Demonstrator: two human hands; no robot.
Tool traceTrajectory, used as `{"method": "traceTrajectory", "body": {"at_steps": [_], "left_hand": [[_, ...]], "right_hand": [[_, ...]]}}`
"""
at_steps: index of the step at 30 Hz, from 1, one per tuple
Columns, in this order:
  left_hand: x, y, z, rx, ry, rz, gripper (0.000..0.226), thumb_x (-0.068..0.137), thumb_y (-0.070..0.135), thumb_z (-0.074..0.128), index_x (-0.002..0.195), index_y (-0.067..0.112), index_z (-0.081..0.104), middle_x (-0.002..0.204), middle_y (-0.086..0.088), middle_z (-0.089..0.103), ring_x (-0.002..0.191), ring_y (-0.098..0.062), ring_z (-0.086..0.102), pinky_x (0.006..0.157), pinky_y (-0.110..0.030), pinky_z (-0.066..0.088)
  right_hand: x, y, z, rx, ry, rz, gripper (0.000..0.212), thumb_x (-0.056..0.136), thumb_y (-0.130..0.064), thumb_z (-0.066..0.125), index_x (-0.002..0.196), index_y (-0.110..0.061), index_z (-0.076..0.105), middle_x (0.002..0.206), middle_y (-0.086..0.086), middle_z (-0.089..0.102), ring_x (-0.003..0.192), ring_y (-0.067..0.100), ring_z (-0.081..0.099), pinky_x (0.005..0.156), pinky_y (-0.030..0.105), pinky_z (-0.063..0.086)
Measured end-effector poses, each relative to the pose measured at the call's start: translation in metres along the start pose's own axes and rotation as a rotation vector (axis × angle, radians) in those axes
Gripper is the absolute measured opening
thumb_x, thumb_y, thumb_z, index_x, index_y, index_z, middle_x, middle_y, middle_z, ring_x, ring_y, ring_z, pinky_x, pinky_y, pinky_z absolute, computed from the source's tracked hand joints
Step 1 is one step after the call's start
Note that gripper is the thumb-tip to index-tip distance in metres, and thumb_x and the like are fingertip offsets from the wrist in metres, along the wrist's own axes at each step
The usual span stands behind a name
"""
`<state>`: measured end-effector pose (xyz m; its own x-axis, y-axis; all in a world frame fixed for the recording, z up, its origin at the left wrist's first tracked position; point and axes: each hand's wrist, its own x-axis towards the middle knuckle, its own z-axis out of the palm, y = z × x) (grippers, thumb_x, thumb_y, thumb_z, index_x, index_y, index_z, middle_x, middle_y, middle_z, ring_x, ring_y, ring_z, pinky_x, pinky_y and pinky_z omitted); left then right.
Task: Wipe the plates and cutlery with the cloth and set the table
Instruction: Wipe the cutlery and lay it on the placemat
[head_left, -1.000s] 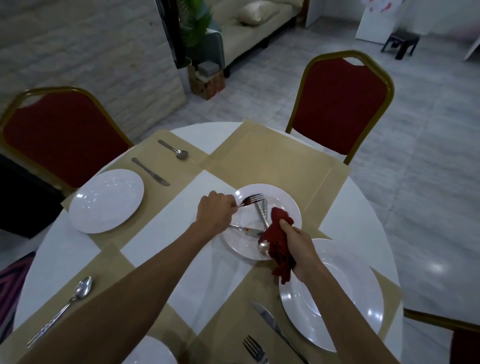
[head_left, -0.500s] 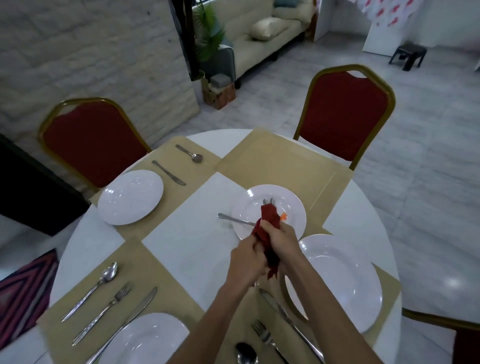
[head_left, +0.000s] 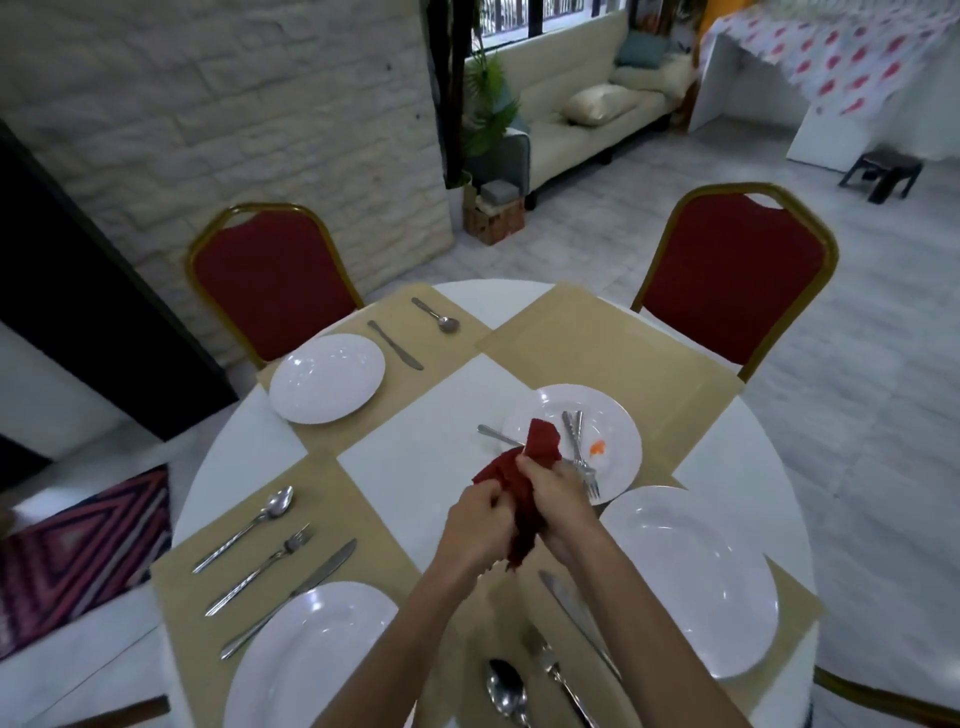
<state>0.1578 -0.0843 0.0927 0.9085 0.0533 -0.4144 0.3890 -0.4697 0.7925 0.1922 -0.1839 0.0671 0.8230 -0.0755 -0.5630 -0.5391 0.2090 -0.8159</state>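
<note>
Both of my hands grip a dark red cloth (head_left: 525, 483) above the table's middle; my left hand (head_left: 480, 522) holds its left fold and my right hand (head_left: 558, 499) its right side. A fork (head_left: 588, 475) sticks out from my right hand over a small white plate (head_left: 610, 415) with an orange smear. A knife (head_left: 571, 431) and another utensil handle (head_left: 496, 434) rest on that plate. A large white plate (head_left: 691, 577) lies to the right, with a knife (head_left: 574, 608) and spoon (head_left: 506, 688) beside it.
Tan placemats (head_left: 613, 353) cover the round white table (head_left: 244, 447). Set places with white plates (head_left: 327, 376) (head_left: 306, 654) and cutlery (head_left: 260, 558) lie at left. Two red chairs (head_left: 272, 280) (head_left: 732, 280) stand at the far side; a chair edge (head_left: 883, 699) shows lower right.
My left hand let go of the fork on the small plate and came to the cloth; both hands now hold it. The view has tilted up and back, showing more of the table.
</note>
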Motion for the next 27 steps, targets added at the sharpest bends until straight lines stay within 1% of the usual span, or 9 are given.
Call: {"method": "traceTrajectory", "body": {"at_steps": [4, 7, 9, 11, 13, 15, 19, 23, 27], "left_hand": [[-0.003, -0.004, -0.029, 0.078, -0.069, 0.004, 0.036, 0.101, 0.037, 0.050, 0.073, 0.017, 0.060, 0.057, 0.007, 0.055, 0.043, -0.006, 0.046, 0.043, -0.016, 0.035], [-0.004, -0.008, -0.046, 0.080, 0.015, 0.014, 0.038, 0.100, 0.040, 0.052, 0.071, 0.017, 0.062, 0.058, 0.007, 0.056, 0.051, -0.008, 0.049, 0.051, -0.018, 0.040], [-0.005, -0.009, -0.047, -0.007, 0.107, 0.011, 0.036, 0.100, 0.036, 0.049, 0.074, 0.015, 0.062, 0.059, 0.005, 0.055, 0.052, -0.010, 0.048, 0.056, -0.024, 0.041], [-0.010, -0.005, -0.036, -0.011, 0.117, 0.039, 0.030, 0.100, 0.030, 0.047, 0.083, 0.012, 0.064, 0.063, 0.002, 0.060, 0.053, -0.012, 0.052, 0.055, -0.024, 0.041], [-0.017, -0.003, -0.023, 0.011, 0.103, 0.052, 0.022, 0.098, 0.019, 0.044, 0.087, 0.010, 0.060, 0.066, -0.003, 0.062, 0.050, -0.013, 0.054, 0.043, -0.017, 0.037], [-0.023, -0.007, -0.021, 0.025, 0.073, 0.052, 0.024, 0.100, 0.018, 0.042, 0.079, 0.014, 0.054, 0.063, -0.002, 0.059, 0.046, -0.013, 0.050, 0.038, -0.016, 0.033], [-0.030, -0.025, -0.040, 0.067, -0.119, 0.010, 0.033, 0.101, 0.032, 0.047, 0.074, 0.017, 0.058, 0.058, 0.002, 0.056, 0.046, -0.013, 0.047, 0.048, -0.024, 0.035], [-0.037, -0.042, -0.055, -0.017, 0.000, -0.028, 0.030, 0.099, 0.026, 0.046, 0.078, 0.013, 0.063, 0.061, 0.001, 0.060, 0.050, -0.012, 0.049, 0.052, -0.029, 0.038], [-0.034, -0.037, -0.045, -0.110, 0.036, -0.010, 0.022, 0.091, 0.017, 0.046, 0.086, 0.011, 0.067, 0.070, -0.002, 0.069, 0.058, -0.015, 0.063, 0.062, -0.034, 0.054]], "right_hand": [[-0.005, -0.020, -0.007, -0.358, 0.121, -0.217, 0.013, 0.100, -0.021, 0.059, 0.098, -0.009, 0.062, 0.082, 0.013, 0.070, 0.065, 0.023, 0.068, 0.052, 0.023, 0.054], [0.014, -0.024, -0.022, -0.308, 0.295, -0.182, 0.043, 0.098, -0.043, 0.054, 0.118, -0.006, 0.064, 0.106, 0.014, 0.072, 0.099, 0.033, 0.069, 0.089, 0.037, 0.055], [0.019, -0.017, -0.022, -0.131, 0.237, -0.090, 0.061, 0.089, -0.064, 0.047, 0.118, -0.014, 0.067, 0.111, 0.010, 0.073, 0.108, 0.031, 0.068, 0.101, 0.048, 0.053], [-0.003, -0.006, 0.001, -0.042, -0.004, -0.004, 0.041, 0.101, -0.052, 0.045, 0.107, -0.019, 0.069, 0.107, 0.013, 0.076, 0.104, 0.030, 0.072, 0.097, 0.051, 0.057], [-0.020, -0.004, 0.021, -0.016, -0.124, -0.037, 0.027, 0.106, -0.027, 0.051, 0.107, -0.008, 0.069, 0.105, 0.019, 0.076, 0.103, 0.031, 0.074, 0.095, 0.048, 0.059], [-0.017, 0.003, 0.024, -0.054, -0.062, -0.091, 0.017, 0.099, -0.017, 0.060, 0.103, -0.003, 0.070, 0.099, 0.019, 0.076, 0.098, 0.032, 0.074, 0.093, 0.045, 0.060], [-0.006, -0.008, 0.003, -0.522, 0.129, -0.289, 0.011, 0.094, -0.018, 0.062, 0.103, -0.013, 0.063, 0.091, 0.007, 0.072, 0.085, 0.029, 0.070, 0.081, 0.040, 0.058], [0.005, -0.020, -0.032, -0.435, 0.324, -0.205, 0.032, 0.102, -0.035, 0.054, 0.114, -0.007, 0.064, 0.104, 0.011, 0.072, 0.095, 0.028, 0.064, 0.090, 0.037, 0.050], [-0.020, -0.002, -0.004, -0.340, -0.126, -0.071, 0.039, 0.106, -0.042, 0.049, 0.098, -0.013, 0.073, 0.095, 0.010, 0.078, 0.094, 0.028, 0.074, 0.093, 0.047, 0.059]]}}
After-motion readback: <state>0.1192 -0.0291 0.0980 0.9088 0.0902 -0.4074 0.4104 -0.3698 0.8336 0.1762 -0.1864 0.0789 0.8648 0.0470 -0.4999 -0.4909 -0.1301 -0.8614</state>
